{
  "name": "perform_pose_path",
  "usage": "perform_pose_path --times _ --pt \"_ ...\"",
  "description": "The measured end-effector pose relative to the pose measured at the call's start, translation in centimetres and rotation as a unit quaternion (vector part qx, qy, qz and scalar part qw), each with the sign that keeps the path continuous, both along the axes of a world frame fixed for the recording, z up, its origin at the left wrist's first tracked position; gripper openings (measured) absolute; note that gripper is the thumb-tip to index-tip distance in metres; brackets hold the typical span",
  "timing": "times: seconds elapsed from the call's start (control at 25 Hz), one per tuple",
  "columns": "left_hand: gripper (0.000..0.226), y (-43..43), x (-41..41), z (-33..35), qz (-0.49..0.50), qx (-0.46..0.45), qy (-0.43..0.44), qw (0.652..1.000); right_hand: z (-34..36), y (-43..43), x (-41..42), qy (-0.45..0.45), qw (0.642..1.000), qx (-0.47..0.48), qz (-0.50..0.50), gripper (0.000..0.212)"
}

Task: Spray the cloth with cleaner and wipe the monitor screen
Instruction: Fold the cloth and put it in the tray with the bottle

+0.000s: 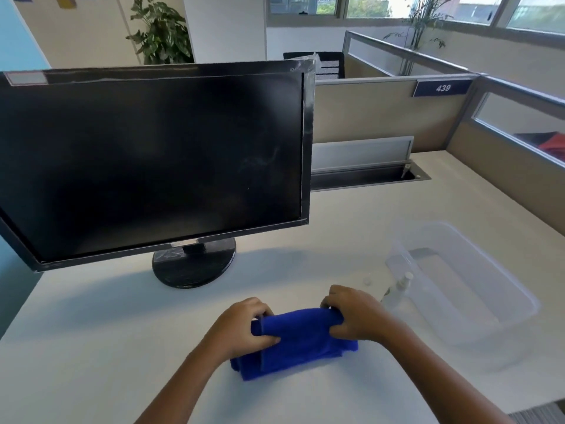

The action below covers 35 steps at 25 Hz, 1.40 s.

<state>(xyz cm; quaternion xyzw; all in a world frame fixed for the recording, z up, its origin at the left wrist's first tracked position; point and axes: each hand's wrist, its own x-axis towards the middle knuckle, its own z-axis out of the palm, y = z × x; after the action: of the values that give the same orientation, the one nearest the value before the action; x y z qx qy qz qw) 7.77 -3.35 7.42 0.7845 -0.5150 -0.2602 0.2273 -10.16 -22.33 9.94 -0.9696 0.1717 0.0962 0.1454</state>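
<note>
The person is grasping a folded blue cloth (302, 344) with both hands on the near part of the white desk (91, 332). The left hand (244, 327) is pinching the cloth's left end, its fingers curled over the top fold and its thumb pressing in from the near side. The right hand (354, 315) is gripping the cloth's right end in the same way, fingers wrapped over the far edge and thumb on the near face. The upper fold is sitting raised between the two hands, while the lower layers are lying flat on the desk.

The monitor (153, 154) is standing on the far left of the desk, on a round black base (192, 264), with its dark screen facing the person. Faint smears are showing on the right half of the screen.

A small clear spray bottle (399, 290) is standing upright just to the right of the right hand, at the near-left corner of a clear plastic tub (519, 289). Whether the bottle is inside the tub or against its outer wall cannot be told. A small clear cap (367, 281) is lying on the desk just left of the bottle, beyond the right hand.

Beyond the desk, a beige partition is carrying a blue plate reading 439 (442, 88), and a leafy plant (162, 32) is standing behind the monitor.
</note>
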Motion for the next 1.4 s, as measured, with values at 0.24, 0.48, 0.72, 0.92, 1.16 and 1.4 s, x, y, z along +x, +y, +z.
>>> perform_pose_path --times 0.24,0.48,0.72,0.92,1.16,1.4 --pt "0.027 -3.9 -3.7 7.2 -0.074 -0.045 0.248 0.965 9.3 -3.6 -10.7 -0.217 0.925 0.273 -0.150 0.023" --pt "0.028 -15.9 -12.4 11.5 -0.133 -0.129 0.186 0.965 12.9 -11.4 -17.5 -0.360 0.840 0.216 -0.345 0.038" --pt "0.044 -24.2 -18.2 10.1 -0.174 -0.158 0.037 0.971 9.8 -18.0 -17.3 -0.203 0.869 -0.048 -0.449 0.039" --pt "0.026 -26.1 -19.6 6.1 -0.197 -0.092 -0.139 0.966 5.6 -18.8 -15.3 -0.078 0.918 -0.137 -0.363 0.037" --pt "0.046 -25.8 -19.9 4.7 -0.215 -0.092 -0.246 0.941 1.0 -17.7 -14.3 0.137 0.921 -0.273 -0.243 0.009" --pt "0.061 -24.1 -21.5 5.0 -0.248 -0.138 -0.238 0.929 -0.3 -18.1 -14.2 0.211 0.906 -0.329 -0.162 0.020"
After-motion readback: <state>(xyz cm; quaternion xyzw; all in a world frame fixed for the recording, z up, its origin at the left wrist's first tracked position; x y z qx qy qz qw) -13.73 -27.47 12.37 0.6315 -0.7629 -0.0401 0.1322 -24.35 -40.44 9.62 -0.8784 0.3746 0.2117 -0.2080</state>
